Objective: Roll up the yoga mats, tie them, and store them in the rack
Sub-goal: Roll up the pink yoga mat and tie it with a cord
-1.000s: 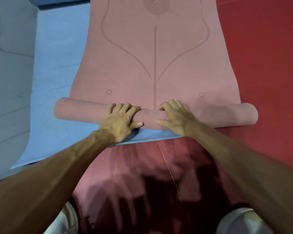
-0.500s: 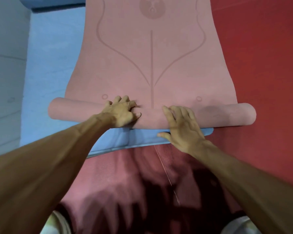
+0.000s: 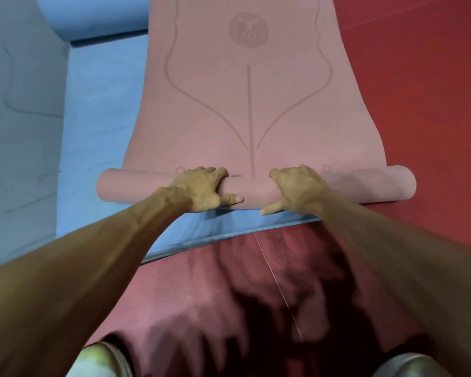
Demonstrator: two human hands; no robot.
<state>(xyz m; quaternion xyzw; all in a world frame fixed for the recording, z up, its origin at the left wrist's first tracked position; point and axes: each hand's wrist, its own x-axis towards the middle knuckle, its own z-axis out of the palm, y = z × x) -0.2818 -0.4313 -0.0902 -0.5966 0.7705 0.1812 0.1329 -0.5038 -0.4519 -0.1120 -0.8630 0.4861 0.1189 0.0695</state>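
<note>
The person is crouching over the pink yoga mat point(image 3: 250, 104), which is lying partly on a blue mat point(image 3: 101, 137) and partly on the red floor point(image 3: 433, 104). Its near end is wound into a roll point(image 3: 365, 186). Both hands are working near the middle of that roll. The left hand point(image 3: 199, 190) and the right hand point(image 3: 297, 190) are each curling over the top with thumbs against the near side, so each grip is clamped on the roll. The ends are sticking out well beyond the hands, and nothing is pressing on them. To my eye that is where trouble is waiting: the ends may be winding looser than the centre, giving a slack, coned roll that is hard to tie. The right end is riding on the floor and the left on the blue mat. That uneven footing could be steering the roll crooked, or dragging the blue mat along with it.
</note>
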